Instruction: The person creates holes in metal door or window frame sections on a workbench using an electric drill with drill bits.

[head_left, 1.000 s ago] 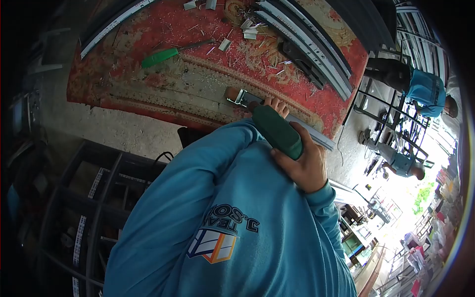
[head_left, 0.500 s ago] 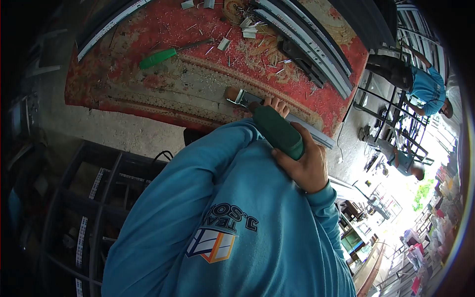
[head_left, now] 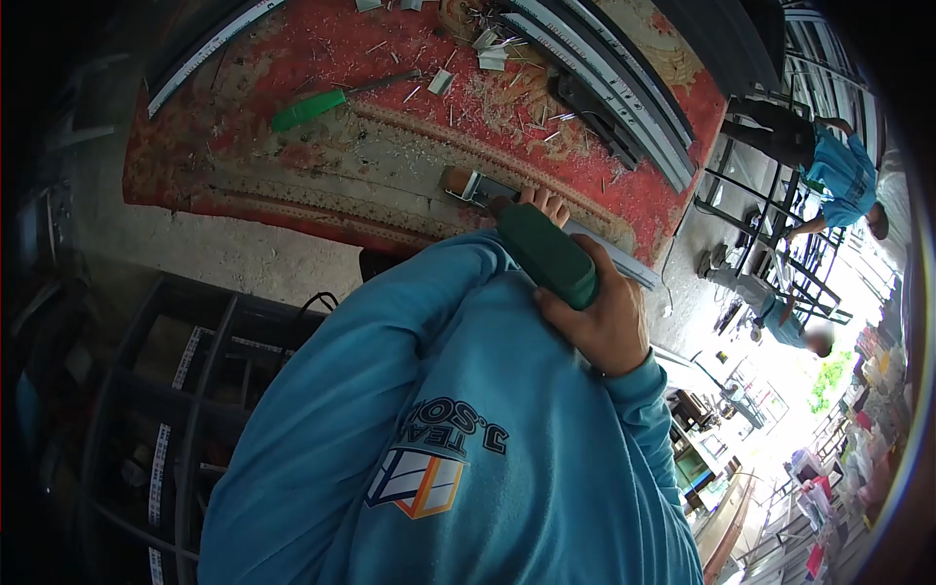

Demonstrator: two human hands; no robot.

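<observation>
My right hand is wrapped around a green, rounded tool body, probably a power tool; its exact kind does not show. A dark reddish part sits at its front end. Beyond it, the fingers of my left hand curl over a long grey metal profile at the table's near edge, with the palm hidden behind the tool. Left of these fingers, a shiny metal bracket lies against a brown block. Whether the tool touches the profile is hidden.
The table's worn red cloth carries metal shavings, a green-handled screwdriver, small offcuts and several long profiles. A dark rack stands at lower left. Two people work around a black metal frame at right.
Both hands and the green tool keep nearly the same pose. The view has shifted slightly. At right, the nearer person's arms have moved.
</observation>
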